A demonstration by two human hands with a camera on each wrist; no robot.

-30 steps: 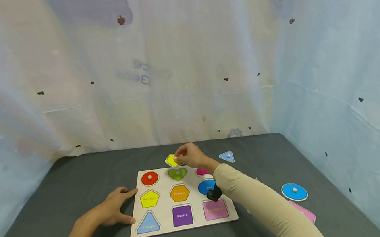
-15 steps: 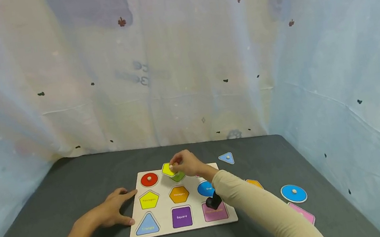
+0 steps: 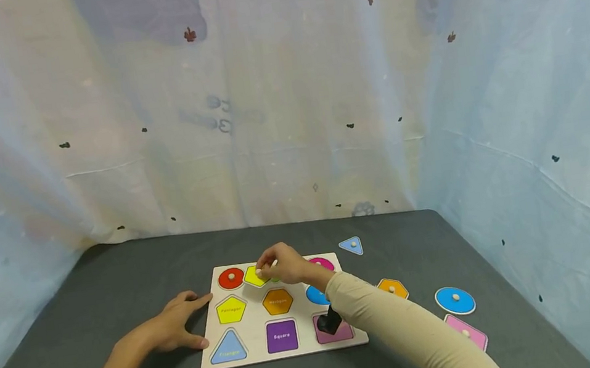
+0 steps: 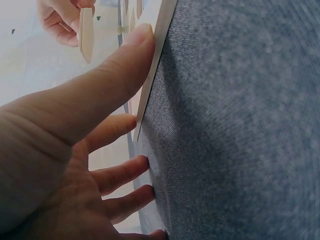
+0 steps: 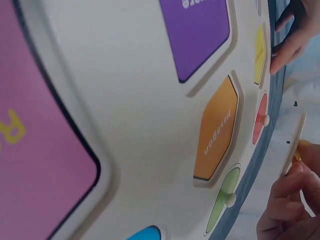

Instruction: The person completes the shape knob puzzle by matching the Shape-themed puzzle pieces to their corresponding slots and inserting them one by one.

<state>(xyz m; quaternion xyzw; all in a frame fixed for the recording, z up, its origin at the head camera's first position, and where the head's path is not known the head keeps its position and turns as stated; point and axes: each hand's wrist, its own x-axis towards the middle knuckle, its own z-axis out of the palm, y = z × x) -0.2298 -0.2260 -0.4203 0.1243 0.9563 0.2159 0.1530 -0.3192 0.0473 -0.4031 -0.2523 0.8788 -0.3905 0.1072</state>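
My right hand (image 3: 286,264) pinches the knob of a yellow pentagon puzzle piece (image 3: 252,276), held over the upper part of a pale wooden shape board (image 3: 256,326). In the left wrist view the piece (image 4: 86,35) shows edge-on, raised above the board. My left hand (image 3: 170,324) touches the board's left edge with thumb and index finger, its fingers spread. On the board, a yellow pentagon recess (image 3: 231,310) lies below a knobbed red circle piece (image 3: 231,277). A knobbed green heart piece (image 5: 223,200) is partly covered by my right hand in the head view.
Right of the board lie an orange hexagon piece (image 3: 392,288), a blue oval piece (image 3: 455,300) and a pink rectangle piece (image 3: 467,332). A blue triangle piece (image 3: 350,246) lies behind them, on the dark grey table (image 3: 132,261). A patterned curtain (image 3: 275,118) encloses the back and sides.
My right hand has brought the yellow pentagon piece from behind the board toward me and left, over the top row. The left hand stays at the board's edge.
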